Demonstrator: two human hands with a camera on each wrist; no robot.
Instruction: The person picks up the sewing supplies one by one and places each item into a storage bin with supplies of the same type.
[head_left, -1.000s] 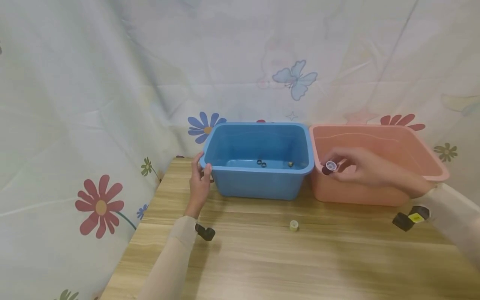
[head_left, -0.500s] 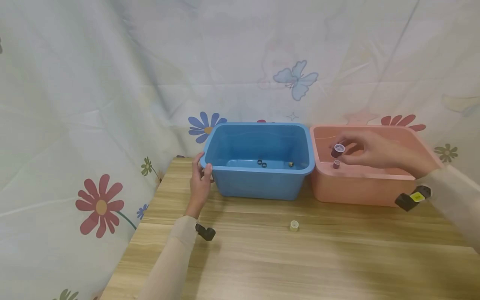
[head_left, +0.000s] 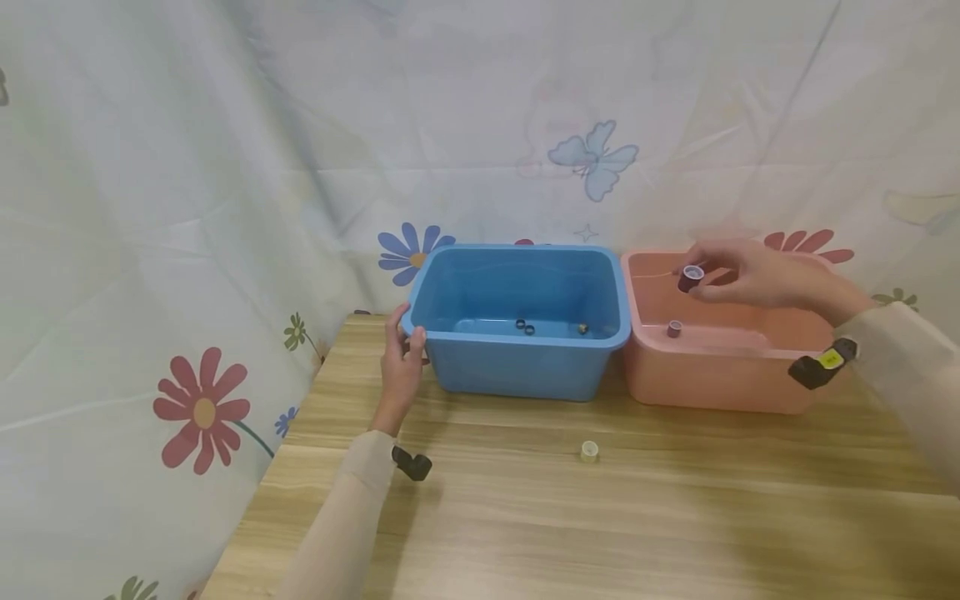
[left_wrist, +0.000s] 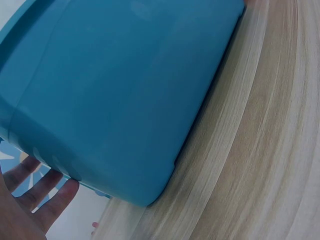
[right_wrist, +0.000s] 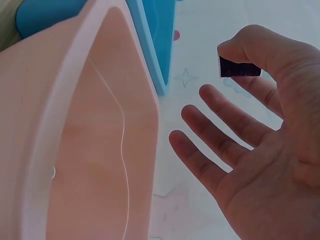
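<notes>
In the head view, my right hand (head_left: 765, 275) pinches a dark purple bottle cap (head_left: 692, 278) with a white inside between thumb and forefinger, above the pink tub (head_left: 712, 382). The right wrist view shows the other fingers (right_wrist: 195, 157) spread apart, touching nothing. A smaller cap-like piece (head_left: 674, 329), reddish-purple with a pale top, appears within the pink tub. My left hand (head_left: 400, 371) grips the left front corner of the blue tub (head_left: 517, 367), thumb at the front. Inside that tub lie two small dark rings (head_left: 525, 327) and a small gold-coloured piece (head_left: 582, 328).
A cream cap (head_left: 589, 452) sits on the wooden table (head_left: 525, 533) in front of the tubs. Both tubs stand side by side, nearly touching. Behind them hangs a printed curtain (head_left: 480, 125) with flowers and a butterfly.
My right hand has moved up, back and slightly right with the purple cap. The smaller piece in the pink tub has come into view. My left hand keeps its place.
</notes>
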